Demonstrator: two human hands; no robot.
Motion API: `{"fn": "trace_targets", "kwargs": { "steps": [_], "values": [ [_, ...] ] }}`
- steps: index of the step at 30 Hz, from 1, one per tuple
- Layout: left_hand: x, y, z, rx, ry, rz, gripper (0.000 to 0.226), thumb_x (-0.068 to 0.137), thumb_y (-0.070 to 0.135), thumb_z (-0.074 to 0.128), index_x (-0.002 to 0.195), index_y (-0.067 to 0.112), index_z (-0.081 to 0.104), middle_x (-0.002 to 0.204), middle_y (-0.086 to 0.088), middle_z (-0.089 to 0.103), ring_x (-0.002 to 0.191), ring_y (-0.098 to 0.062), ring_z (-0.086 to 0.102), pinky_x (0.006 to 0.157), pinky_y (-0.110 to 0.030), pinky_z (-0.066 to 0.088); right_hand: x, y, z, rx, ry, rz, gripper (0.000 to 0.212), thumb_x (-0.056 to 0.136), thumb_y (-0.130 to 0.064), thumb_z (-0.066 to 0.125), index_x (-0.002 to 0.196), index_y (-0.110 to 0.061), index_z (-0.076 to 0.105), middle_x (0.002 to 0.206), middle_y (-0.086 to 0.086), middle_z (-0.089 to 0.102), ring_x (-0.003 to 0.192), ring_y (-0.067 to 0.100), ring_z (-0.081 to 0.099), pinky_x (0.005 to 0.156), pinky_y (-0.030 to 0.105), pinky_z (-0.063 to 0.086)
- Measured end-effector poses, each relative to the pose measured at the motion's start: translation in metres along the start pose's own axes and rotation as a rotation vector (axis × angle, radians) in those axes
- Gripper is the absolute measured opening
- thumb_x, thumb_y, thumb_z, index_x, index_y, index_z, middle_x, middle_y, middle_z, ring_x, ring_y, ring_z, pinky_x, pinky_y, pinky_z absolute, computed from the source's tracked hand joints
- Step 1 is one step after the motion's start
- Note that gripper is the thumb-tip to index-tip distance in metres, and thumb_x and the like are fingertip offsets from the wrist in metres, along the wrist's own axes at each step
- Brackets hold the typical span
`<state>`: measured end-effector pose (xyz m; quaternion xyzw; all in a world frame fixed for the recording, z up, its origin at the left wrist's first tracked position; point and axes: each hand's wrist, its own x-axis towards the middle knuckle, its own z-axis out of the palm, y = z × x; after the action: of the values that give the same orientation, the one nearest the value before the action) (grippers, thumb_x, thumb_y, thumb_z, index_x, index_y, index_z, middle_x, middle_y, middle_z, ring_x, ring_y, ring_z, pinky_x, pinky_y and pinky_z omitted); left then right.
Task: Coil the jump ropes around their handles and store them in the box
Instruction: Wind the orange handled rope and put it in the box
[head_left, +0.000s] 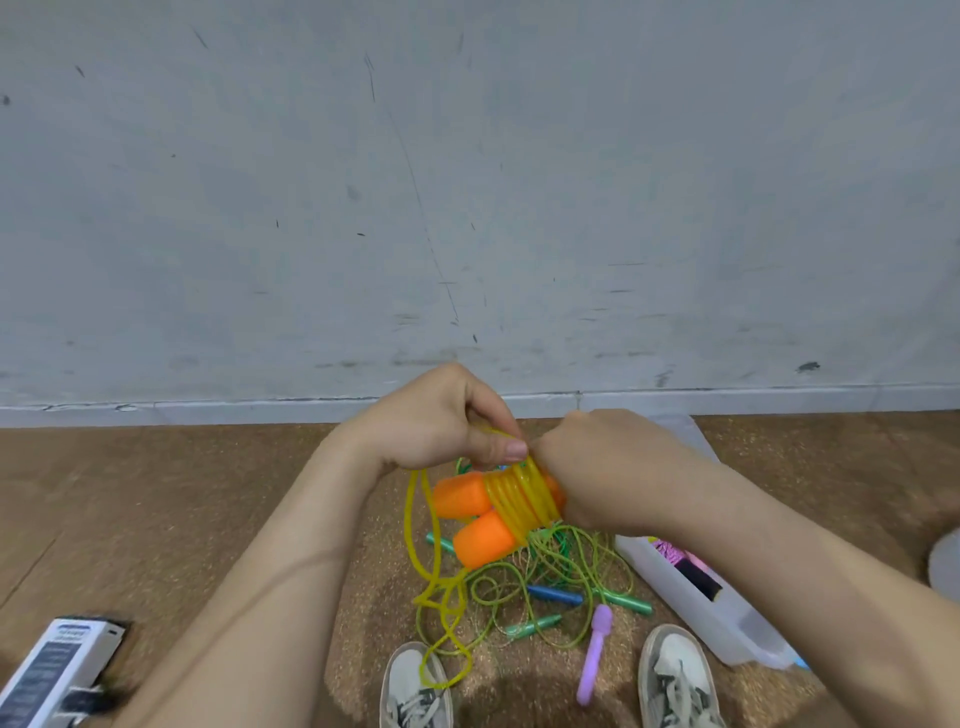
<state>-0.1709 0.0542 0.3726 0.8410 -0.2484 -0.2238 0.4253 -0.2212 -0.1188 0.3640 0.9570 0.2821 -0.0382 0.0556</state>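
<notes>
Two orange handles (470, 517) lie side by side in mid-air, with yellow rope (522, 499) coiled in several turns around them. My right hand (608, 467) grips the far end of the handles. My left hand (441, 423) pinches the yellow rope just above the coil. The loose yellow rope tail (428, 561) hangs to the floor and loops near my left shoe. Below lies a tangle of green rope (550, 577) with green handles (532, 626) and a blue handle (553, 594). A clear plastic box (691, 605) stands on the floor to the right, with dark and pink things inside.
A purple handle (595, 654) lies between my two shoes (415, 686). A white and dark carton (52, 670) sits at the lower left. The grey wall (467, 182) meets the brown cork floor (156, 493) just beyond my hands.
</notes>
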Motion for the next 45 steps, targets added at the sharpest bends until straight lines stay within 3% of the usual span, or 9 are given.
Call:
{"fn": "trace_targets", "kwargs": {
  "steps": [3,7,12,16,23,28,32,38,45],
  "values": [
    [0.001,-0.007,-0.003,-0.258,-0.021,0.004,0.007,0.076,0.002,0.073,0.07,0.007,0.071,0.043,0.008,0.054,0.039,0.001,0.043,0.041,-0.011,0.032,-0.004,0.001,-0.005,0.111,0.022,-0.025,0.011,0.082,-0.026,0.058,0.086,-0.023,0.047,0.07,-0.001,0.039,0.078,0.027,0.057,0.059,0.03,0.033],
    [0.009,-0.023,0.001,-0.446,-0.084,-0.011,0.034,0.056,0.038,0.087,0.055,0.014,0.063,0.041,0.006,0.044,0.036,-0.003,0.032,0.039,-0.016,0.021,-0.008,0.006,-0.01,0.357,0.021,-0.061,0.025,0.073,-0.023,0.066,0.066,-0.023,0.041,0.057,-0.005,0.041,0.055,0.014,0.042,0.05,0.029,0.033],
    [0.031,-0.017,0.024,-0.639,0.097,-0.133,0.023,0.075,0.033,0.073,0.064,0.014,0.071,0.07,-0.002,0.061,0.067,-0.009,0.061,0.071,-0.031,0.053,-0.011,0.021,-0.009,1.05,0.088,0.092,0.014,0.071,-0.004,0.073,0.067,-0.006,0.059,0.052,-0.001,0.045,0.048,0.01,0.037,0.049,0.026,0.032],
    [0.036,-0.016,0.045,-0.52,0.141,-0.045,0.022,0.063,0.034,0.051,0.044,0.024,0.048,0.044,0.009,0.037,0.038,-0.005,0.031,0.042,-0.016,0.024,-0.012,0.031,-0.01,1.385,0.075,0.179,0.017,0.074,-0.003,0.075,0.062,-0.013,0.07,0.048,0.001,0.047,0.042,0.01,0.037,0.044,0.02,0.029],
    [0.034,-0.019,0.045,-0.261,0.192,-0.019,0.033,0.096,0.035,0.048,0.075,0.015,0.063,0.048,0.005,0.047,0.044,-0.01,0.04,0.047,-0.024,0.033,-0.004,0.045,-0.002,1.308,0.273,0.533,0.028,0.073,0.0,0.065,0.054,-0.012,0.048,0.05,0.005,0.04,0.039,0.012,0.03,0.038,0.016,0.024],
    [0.024,-0.006,0.056,0.883,0.238,0.159,0.019,0.094,0.031,0.045,0.11,0.023,0.049,0.092,-0.003,0.065,0.088,-0.029,0.061,0.069,-0.038,0.049,0.004,0.068,0.012,0.737,0.292,0.736,0.034,0.07,-0.021,0.069,0.053,-0.013,0.042,0.053,0.004,0.045,0.055,0.025,0.043,0.051,0.028,0.031],
    [0.021,0.021,0.07,1.181,0.237,0.226,0.024,0.091,0.032,0.052,0.111,0.018,0.052,0.102,-0.006,0.059,0.096,-0.031,0.059,0.065,-0.033,0.032,0.009,0.065,0.023,0.504,0.182,0.694,0.033,0.082,-0.029,0.061,0.061,-0.015,0.039,0.064,0.005,0.048,0.073,0.033,0.052,0.062,0.031,0.036],
    [0.02,0.025,0.068,1.078,0.227,0.391,0.022,0.089,0.03,0.058,0.109,0.023,0.056,0.1,-0.003,0.066,0.096,-0.027,0.06,0.069,-0.034,0.038,0.009,0.039,0.029,0.302,-0.091,0.466,0.009,0.084,-0.02,0.058,0.081,-0.012,0.054,0.107,0.012,0.066,0.1,0.031,0.063,0.067,0.029,0.041],
    [0.015,0.009,0.022,0.397,0.264,0.075,0.031,0.055,0.046,0.085,0.064,0.022,0.067,0.05,0.008,0.054,0.051,-0.009,0.046,0.051,-0.027,0.033,0.001,0.014,0.013,0.32,-0.201,0.058,0.031,0.076,-0.024,0.07,0.062,-0.021,0.042,0.06,-0.006,0.045,0.065,0.023,0.053,0.052,0.026,0.036]
  ]
}}
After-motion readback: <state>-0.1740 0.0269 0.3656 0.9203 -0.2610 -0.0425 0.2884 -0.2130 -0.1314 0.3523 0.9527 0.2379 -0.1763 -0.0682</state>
